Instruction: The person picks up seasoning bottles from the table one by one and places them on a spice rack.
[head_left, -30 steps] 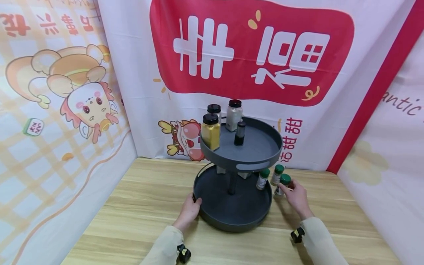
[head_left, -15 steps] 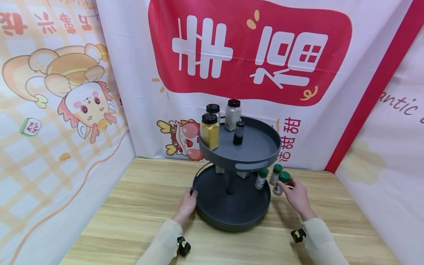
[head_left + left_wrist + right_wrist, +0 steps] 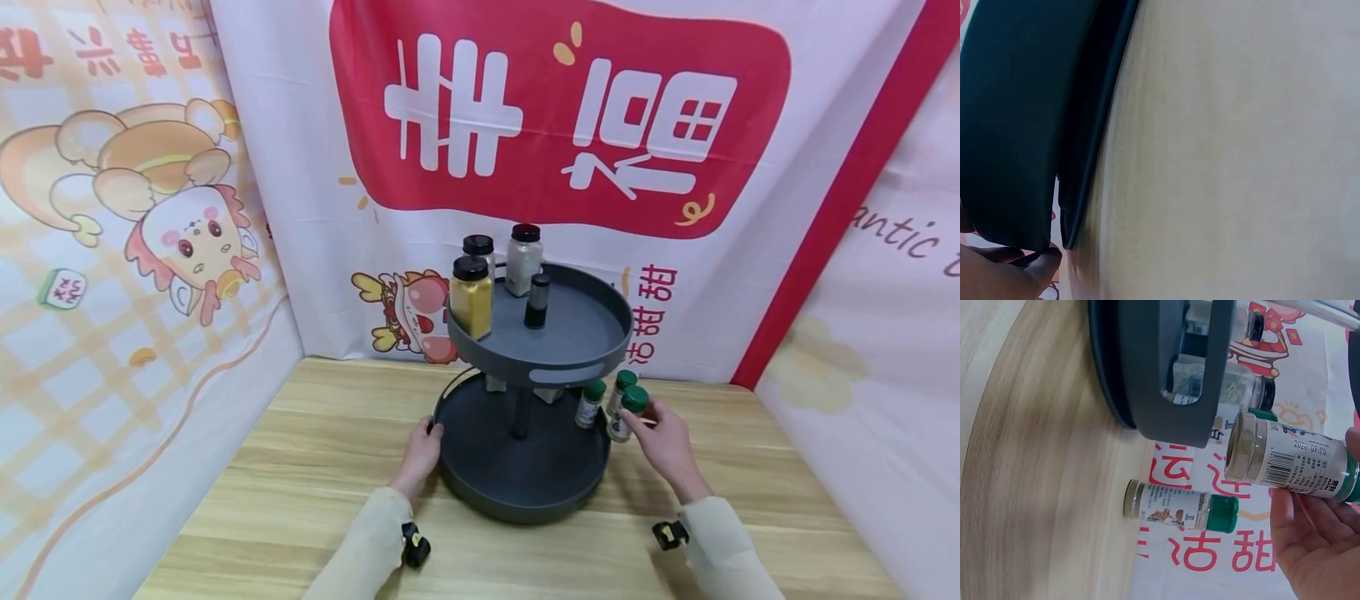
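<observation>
My right hand (image 3: pixel 667 446) pinches a spice bottle with a green cap (image 3: pixel 1297 456) beside the lower tier's right edge. In the right wrist view the bottle's clear base is off the table and close to the tray wall. My left hand (image 3: pixel 420 454) grips the left rim of the dark grey two-tier turntable (image 3: pixel 525 492), thumb on the rim. In the left wrist view, fingertips (image 3: pixel 1044 265) meet the tray wall's edge. One green-capped bottle (image 3: pixel 590 404) stands on the lower tier. Another (image 3: pixel 1179 506) stands on the table behind the held one.
On the upper tier stand a yellow-filled jar (image 3: pixel 471 300), a white-filled jar (image 3: pixel 523 262), another black-capped jar (image 3: pixel 480 247) and a small dark bottle (image 3: pixel 537 302). More jars (image 3: pixel 1216 384) sit at the lower tier's back. A printed cloth (image 3: pixel 300 167) hangs behind the wooden table (image 3: pixel 315 433).
My right hand has brought the green-capped bottle left, nearer the lower tier. My left hand has slid slightly back along the left rim. The view has shifted a little.
</observation>
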A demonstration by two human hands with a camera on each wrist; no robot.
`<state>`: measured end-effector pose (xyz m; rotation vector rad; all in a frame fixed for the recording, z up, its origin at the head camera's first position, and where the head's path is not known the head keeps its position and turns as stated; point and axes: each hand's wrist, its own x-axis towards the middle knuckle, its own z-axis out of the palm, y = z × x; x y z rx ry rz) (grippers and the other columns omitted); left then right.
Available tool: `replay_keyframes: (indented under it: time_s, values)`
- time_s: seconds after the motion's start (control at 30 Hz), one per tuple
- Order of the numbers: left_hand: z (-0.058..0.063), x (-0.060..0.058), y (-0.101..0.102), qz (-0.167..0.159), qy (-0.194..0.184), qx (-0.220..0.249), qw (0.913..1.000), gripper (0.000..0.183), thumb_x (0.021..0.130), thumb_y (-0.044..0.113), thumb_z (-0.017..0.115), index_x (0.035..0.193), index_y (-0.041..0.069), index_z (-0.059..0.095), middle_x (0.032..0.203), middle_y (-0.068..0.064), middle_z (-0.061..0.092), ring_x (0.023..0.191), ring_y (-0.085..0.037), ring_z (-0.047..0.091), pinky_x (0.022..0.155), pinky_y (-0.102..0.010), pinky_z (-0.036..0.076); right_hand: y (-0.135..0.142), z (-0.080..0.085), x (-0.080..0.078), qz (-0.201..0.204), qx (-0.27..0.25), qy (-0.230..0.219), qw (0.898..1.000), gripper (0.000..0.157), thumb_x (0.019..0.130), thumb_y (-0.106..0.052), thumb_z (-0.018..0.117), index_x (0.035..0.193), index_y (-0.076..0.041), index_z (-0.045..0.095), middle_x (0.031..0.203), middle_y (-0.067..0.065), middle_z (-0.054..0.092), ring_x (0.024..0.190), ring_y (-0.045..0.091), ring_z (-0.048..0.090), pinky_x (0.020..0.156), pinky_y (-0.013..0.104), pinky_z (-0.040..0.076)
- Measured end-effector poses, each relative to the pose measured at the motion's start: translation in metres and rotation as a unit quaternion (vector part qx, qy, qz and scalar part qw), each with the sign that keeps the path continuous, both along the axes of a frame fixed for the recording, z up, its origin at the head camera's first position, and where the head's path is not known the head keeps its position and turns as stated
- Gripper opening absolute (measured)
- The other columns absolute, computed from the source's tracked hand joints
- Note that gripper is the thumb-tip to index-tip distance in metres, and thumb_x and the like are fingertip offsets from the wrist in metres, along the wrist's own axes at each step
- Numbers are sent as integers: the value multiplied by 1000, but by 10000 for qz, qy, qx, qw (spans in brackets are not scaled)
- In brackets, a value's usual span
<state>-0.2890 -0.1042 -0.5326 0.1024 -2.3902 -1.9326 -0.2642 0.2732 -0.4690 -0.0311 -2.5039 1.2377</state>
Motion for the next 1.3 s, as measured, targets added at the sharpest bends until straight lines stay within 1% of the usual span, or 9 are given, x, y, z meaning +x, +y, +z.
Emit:
replay_keyframes:
  time_s: [0.13,0.27,0.47,0.63,1.0,1.07,1.3]
  values:
    - [1,-5,-1,19,-8,49,10000,38,100,9,39,130,-13,42,133,-33,44,124,-43,41,104,-51,33,-6,3,3,39,-40,114,9999,35,90,-28,66,110,0,60,108,19,64,102,32,61,81,43,53]
    - [1,-7,-2,70,-31,82,9999,39,100,10,39,131,-13,43,133,-32,44,125,-43,40,104,-50,33,-10,5,6,68,-5,154,9999,34,90,-28,66,108,0,60,106,18,65,100,32,62,80,42,53]
    - [0,-9,-3,-22,12,175,9998,37,99,8,39,128,-14,44,131,-33,45,123,-43,41,104,-50,33,-16,7,8,201,-44,114,9997,35,90,-28,65,112,-1,59,107,19,65,99,31,62,81,41,53]
    - [0,-9,-4,-86,26,177,9998,35,99,7,39,126,-13,46,129,-32,47,122,-42,42,103,-50,34,-19,7,8,240,-66,38,9997,40,90,-32,65,115,-2,59,110,19,64,101,31,61,83,43,53]
    - [0,-9,-7,-332,58,140,9993,35,99,5,37,128,-14,43,131,-32,45,124,-41,41,104,-49,32,-20,4,6,341,-148,-25,9993,40,90,-32,64,117,-4,58,111,16,63,104,29,59,86,42,51]
    - [1,-8,-7,-388,101,144,9991,35,99,4,37,128,-15,43,131,-33,45,124,-41,41,104,-50,32,-20,3,6,372,-181,-43,9991,41,90,-34,64,117,-4,58,111,15,63,104,29,59,86,42,51]
    - [3,-4,-8,-518,32,31,9986,36,100,3,37,130,-15,42,132,-32,44,125,-42,39,104,-50,32,-21,-2,4,471,-203,-93,9986,45,90,-38,63,120,-5,57,113,14,62,105,28,58,88,42,51]
